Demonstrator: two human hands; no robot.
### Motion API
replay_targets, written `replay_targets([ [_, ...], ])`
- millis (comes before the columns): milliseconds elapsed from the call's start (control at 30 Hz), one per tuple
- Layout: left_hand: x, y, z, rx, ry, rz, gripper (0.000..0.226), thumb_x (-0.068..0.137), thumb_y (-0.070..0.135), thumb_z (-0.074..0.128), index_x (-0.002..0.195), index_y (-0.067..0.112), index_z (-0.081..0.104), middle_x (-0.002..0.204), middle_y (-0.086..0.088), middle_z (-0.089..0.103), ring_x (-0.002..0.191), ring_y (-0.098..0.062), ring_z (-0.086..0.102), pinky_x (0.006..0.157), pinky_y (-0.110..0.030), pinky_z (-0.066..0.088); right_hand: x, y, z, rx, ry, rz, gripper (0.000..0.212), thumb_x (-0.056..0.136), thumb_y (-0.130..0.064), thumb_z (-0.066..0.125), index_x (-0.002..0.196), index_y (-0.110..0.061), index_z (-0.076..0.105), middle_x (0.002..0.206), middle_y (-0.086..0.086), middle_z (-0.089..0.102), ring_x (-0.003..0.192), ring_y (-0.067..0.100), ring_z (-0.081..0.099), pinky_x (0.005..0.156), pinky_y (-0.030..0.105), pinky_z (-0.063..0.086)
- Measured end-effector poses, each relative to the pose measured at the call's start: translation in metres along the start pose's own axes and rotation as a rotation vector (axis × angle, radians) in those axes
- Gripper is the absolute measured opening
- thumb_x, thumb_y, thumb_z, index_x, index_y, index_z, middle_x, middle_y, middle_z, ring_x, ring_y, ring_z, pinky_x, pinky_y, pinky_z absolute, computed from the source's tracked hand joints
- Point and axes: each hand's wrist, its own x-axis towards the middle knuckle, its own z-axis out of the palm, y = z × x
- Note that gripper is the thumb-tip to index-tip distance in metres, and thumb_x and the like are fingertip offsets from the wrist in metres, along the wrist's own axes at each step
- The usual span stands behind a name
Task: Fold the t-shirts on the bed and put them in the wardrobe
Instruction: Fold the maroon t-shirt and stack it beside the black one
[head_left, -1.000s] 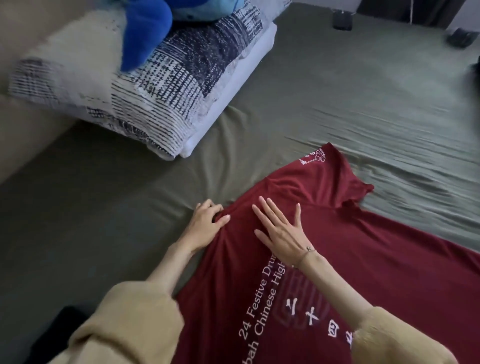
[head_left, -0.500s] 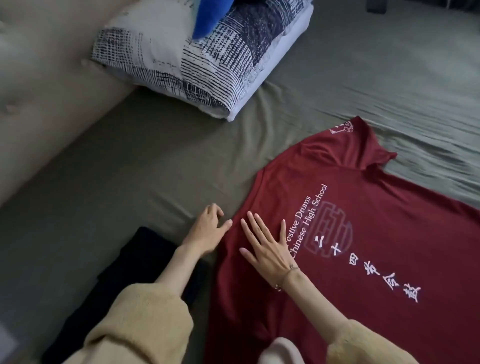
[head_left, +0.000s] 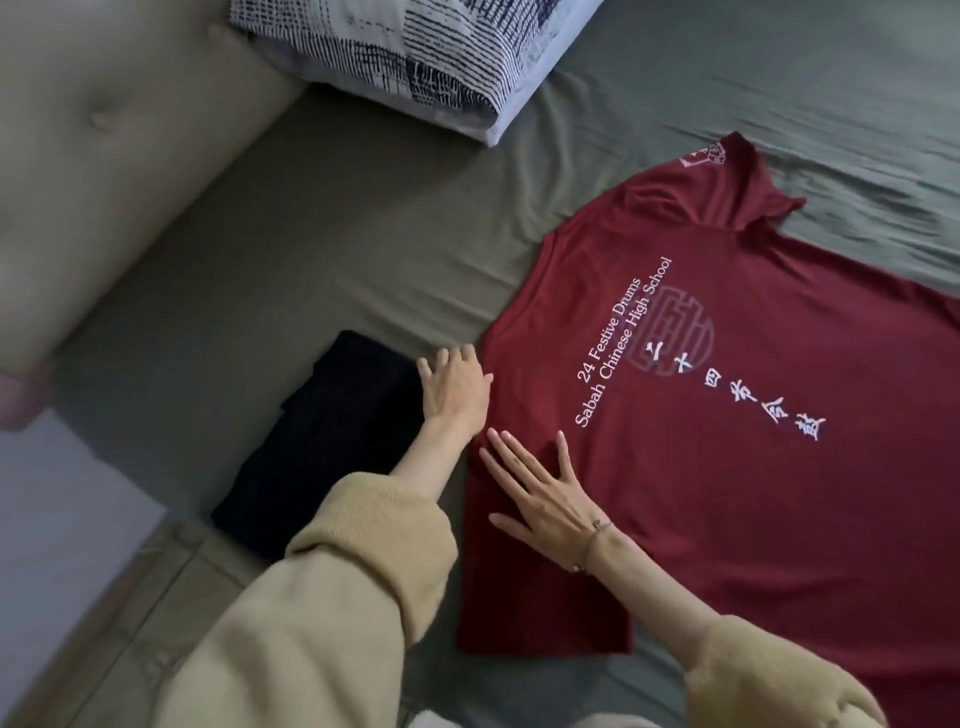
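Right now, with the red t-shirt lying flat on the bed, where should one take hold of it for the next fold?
Probably pinch the far sleeve of the red t-shirt at its hem, coming from the pillow side. It sticks out flat and free, while the near sleeve is already folded in under the right hand.

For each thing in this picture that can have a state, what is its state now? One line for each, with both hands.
red t-shirt: spread flat on the bed, print side up, not yet folded
black garment: folded, lying beside the red t-shirt
left hand: open, at the red t-shirt's edge
right hand: open, fingers spread flat on the red t-shirt
pillow: lying at the head of the bed
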Motion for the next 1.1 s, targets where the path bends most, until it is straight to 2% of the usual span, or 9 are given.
replay_targets([
  [133, -0.005, -0.003, 0.007, 0.058, -0.079, 0.016, 0.039, 0.101, 0.033, 0.038, 0.128, 0.007, 0.045, 0.132, -0.009, 0.053, 0.131, -0.025, 0.034, 0.108, -0.049, 0.024, -0.034, -0.018, 0.014, -0.025, 0.124, -0.187, 0.063, 0.075, -0.053, 0.047, 0.127, -0.016, 0.054, 0.142, 0.01, 0.043, 0.127, 0.02, 0.039, 0.106, 0.053, 0.031],
  [200, 0.0, -0.003, 0.006, 0.045, -0.134, 0.006, 0.039, 0.101, 0.032, 0.038, 0.13, 0.007, 0.044, 0.135, -0.009, 0.05, 0.134, -0.026, 0.031, 0.109, -0.051, 0.023, -0.045, -0.026, 0.022, 0.001, 0.171, -0.255, 0.058, 0.068, -0.058, 0.057, 0.111, -0.018, 0.06, 0.123, 0.007, 0.052, 0.105, 0.02, 0.051, 0.09, 0.037, 0.033],
  [367, 0.007, -0.004, 0.006, 0.058, -0.183, 0.02, 0.04, 0.102, 0.033, 0.034, 0.131, 0.007, 0.044, 0.135, -0.009, 0.05, 0.134, -0.026, 0.03, 0.109, -0.052, 0.02, -0.048, -0.043, 0.027, 0.085, 0.195, -0.304, 0.064, 0.061, -0.069, 0.063, 0.099, -0.017, 0.056, 0.095, -0.001, 0.055, 0.078, 0.015, 0.054, 0.067, 0.027, 0.044],
  [467, 0.009, -0.007, 0.008, 0.085, -0.183, 0.042, 0.039, 0.103, 0.033, 0.032, 0.129, 0.008, 0.047, 0.133, -0.009, 0.052, 0.133, -0.024, 0.031, 0.109, -0.052, 0.02, -0.044, -0.056, 0.03, 0.131, 0.207, -0.362, 0.053, 0.058, -0.052, 0.073, 0.089, -0.013, 0.058, 0.083, -0.001, 0.058, 0.067, 0.014, 0.057, 0.056, 0.022, 0.049],
  [600, 0.014, -0.009, 0.009, 0.087, -0.179, 0.058, 0.037, 0.103, 0.032, 0.031, 0.125, 0.009, 0.05, 0.129, -0.009, 0.055, 0.132, -0.024, 0.033, 0.109, -0.052, 0.018, -0.043, -0.067, 0.032, 0.241, 0.171, -0.354, 0.02, 0.069, -0.025, 0.044, 0.072, -0.011, 0.058, 0.063, 0.0, 0.055, 0.051, 0.016, 0.058, 0.037, 0.021, 0.042],
  [700, 0.01, -0.007, 0.011, 0.087, -0.15, 0.056, 0.036, 0.103, 0.03, 0.031, 0.126, 0.009, 0.049, 0.128, -0.009, 0.055, 0.133, -0.025, 0.032, 0.111, -0.054, 0.015, -0.043, -0.067, 0.03, 0.352, 0.026, -0.353, 0.023, 0.071, -0.021, 0.041, 0.076, -0.007, 0.058, 0.066, 0.005, 0.058, 0.053, 0.024, 0.06, 0.042, 0.026, 0.048],
  [800, 0.001, -0.001, 0.014, 0.089, -0.075, 0.036, 0.037, 0.103, 0.031, 0.031, 0.129, 0.008, 0.044, 0.13, -0.01, 0.053, 0.132, -0.026, 0.033, 0.112, -0.055, 0.012, -0.042, -0.062, 0.018, 0.419, -0.143, -0.314, 0.02, 0.082, -0.019, 0.055, 0.091, -0.002, 0.059, 0.086, 0.013, 0.062, 0.072, 0.035, 0.061, 0.062, 0.039, 0.053],
  [1000, -0.035, 0.006, 0.027, 0.074, 0.107, 0.104, 0.062, 0.099, 0.032, 0.042, 0.148, 0.005, 0.014, 0.146, -0.014, 0.029, 0.137, -0.027, 0.025, 0.114, -0.053, 0.01, -0.033, -0.065, -0.005, 0.56, -0.298, -0.107, 0.016, 0.085, -0.023, 0.058, 0.085, -0.008, 0.066, 0.084, 0.007, 0.068, 0.077, 0.025, 0.06, 0.072, 0.035, 0.049],
  [1100, -0.057, 0.014, 0.032, 0.048, 0.183, 0.193, 0.044, 0.097, 0.023, 0.043, 0.139, 0.011, 0.033, 0.136, -0.008, 0.039, 0.125, -0.023, 0.036, 0.106, -0.043, 0.029, -0.031, -0.058, -0.015, 0.63, -0.413, -0.045, 0.012, 0.081, -0.014, 0.058, 0.086, -0.01, 0.069, 0.08, 0.005, 0.07, 0.073, 0.018, 0.062, 0.075, 0.029, 0.05],
])
